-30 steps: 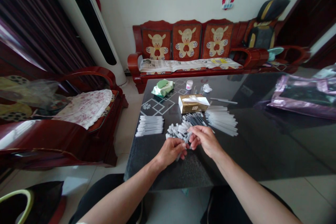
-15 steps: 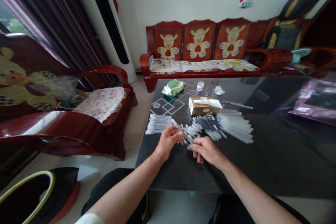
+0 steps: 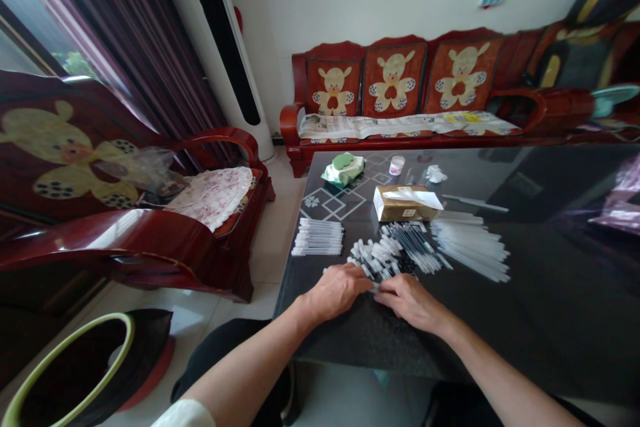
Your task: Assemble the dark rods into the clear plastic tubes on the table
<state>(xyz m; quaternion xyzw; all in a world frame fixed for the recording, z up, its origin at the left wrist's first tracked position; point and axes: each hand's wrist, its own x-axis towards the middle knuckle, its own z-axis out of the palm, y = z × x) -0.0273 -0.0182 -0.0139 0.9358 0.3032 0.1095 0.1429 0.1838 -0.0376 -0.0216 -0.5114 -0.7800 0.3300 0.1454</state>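
Low at the near side of the table, my left hand [image 3: 341, 290] is closed around a pale pen [image 3: 374, 287], mostly hidden under the fingers. My right hand [image 3: 411, 303] pinches its right end, fingers bent. Just beyond the hands is a heap of white pen caps [image 3: 379, 255] with small black parts among them. Dark ink refills [image 3: 414, 244] lie in a bundle to the right of the caps. Farther right, clear pen barrels [image 3: 470, 245] are fanned out. A row of capped pens [image 3: 318, 237] lies side by side left of the heap.
On the dark table [image 3: 550, 293], behind the pen parts, stand a tissue box [image 3: 407, 205], a green wipes pack [image 3: 344, 169], a small white tub [image 3: 397, 165] and crumpled tissue [image 3: 436, 174]. A knife-like pale item [image 3: 475, 203] lies right of the box. A bin [image 3: 75, 373] stands on the floor, left.
Both hands have come down from above the caps to the near table surface, bringing the pen from a slanted pose to nearly level. The camera view has turned slightly left.
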